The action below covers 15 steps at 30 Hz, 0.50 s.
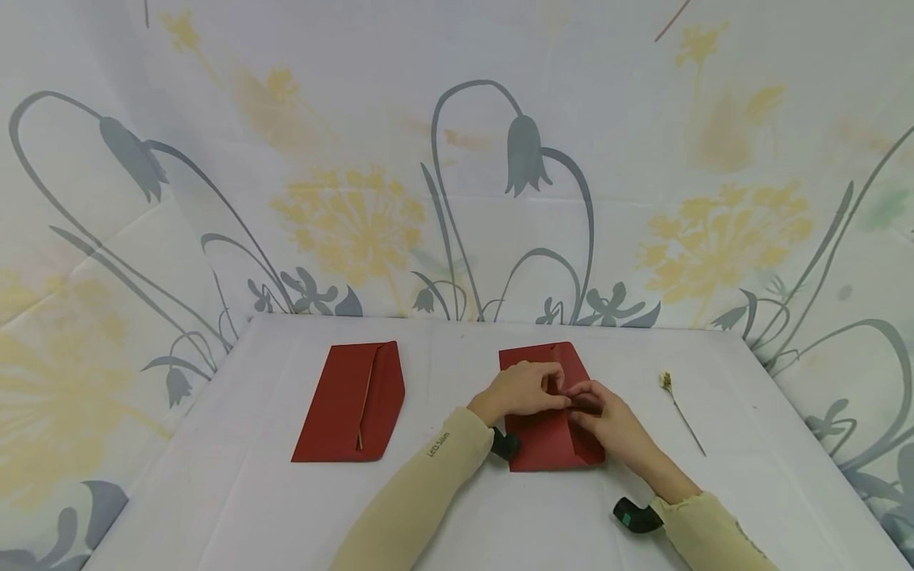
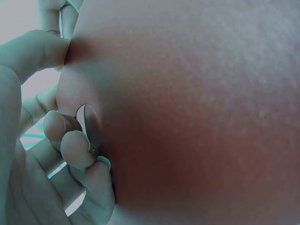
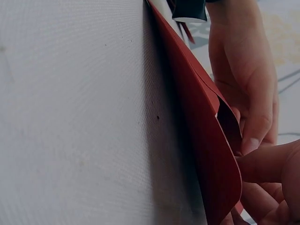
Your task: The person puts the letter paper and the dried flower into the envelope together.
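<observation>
A red envelope (image 1: 539, 452) lies in front of me with its pointed flap to the right, both hands over its middle. My left hand (image 1: 528, 388) pinches the edge of its opening between thumb and fingertips, as the right wrist view also shows. Close beside it, my right hand (image 1: 617, 428) pinches the envelope at the flap side, its fingertips nearly meeting the left ones. In the right wrist view the envelope (image 3: 201, 140) gapes at a dark slit by the fingertips. The left wrist view has the envelope (image 2: 197, 140) filling most of the picture, with curled fingers at its edge.
A second red envelope (image 1: 324, 408) lies at the left, flap unfolded, a thin stem (image 1: 360, 438) showing along its opening. To the right lies a dried flower (image 1: 681, 412) on a long stem. A floral curtain (image 1: 464, 198) hangs behind the white table (image 1: 236, 492).
</observation>
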Motion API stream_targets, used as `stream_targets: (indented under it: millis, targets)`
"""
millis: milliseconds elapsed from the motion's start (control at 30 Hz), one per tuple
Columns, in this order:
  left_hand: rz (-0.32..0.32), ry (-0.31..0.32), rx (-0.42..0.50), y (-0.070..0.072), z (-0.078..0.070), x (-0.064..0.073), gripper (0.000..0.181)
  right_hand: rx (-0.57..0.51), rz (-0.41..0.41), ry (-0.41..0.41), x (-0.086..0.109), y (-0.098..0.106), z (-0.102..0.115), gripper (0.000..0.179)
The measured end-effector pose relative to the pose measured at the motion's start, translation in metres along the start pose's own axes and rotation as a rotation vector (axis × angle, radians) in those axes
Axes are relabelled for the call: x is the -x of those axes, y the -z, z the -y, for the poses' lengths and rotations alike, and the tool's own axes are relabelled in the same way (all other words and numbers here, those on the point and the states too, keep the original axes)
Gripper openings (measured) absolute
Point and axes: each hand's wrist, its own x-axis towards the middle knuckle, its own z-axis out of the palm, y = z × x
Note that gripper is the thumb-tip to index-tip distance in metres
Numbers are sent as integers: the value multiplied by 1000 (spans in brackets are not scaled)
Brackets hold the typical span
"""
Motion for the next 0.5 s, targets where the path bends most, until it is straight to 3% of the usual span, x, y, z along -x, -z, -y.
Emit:
stream_targets:
  millis: [233, 500]
  targets:
    - [3, 5, 23, -3, 2, 0, 20, -94, -12, 51, 4, 5, -1, 30]
    - [18, 20, 26, -3, 2, -1, 21, -104, -36, 37, 9, 14, -1, 30]
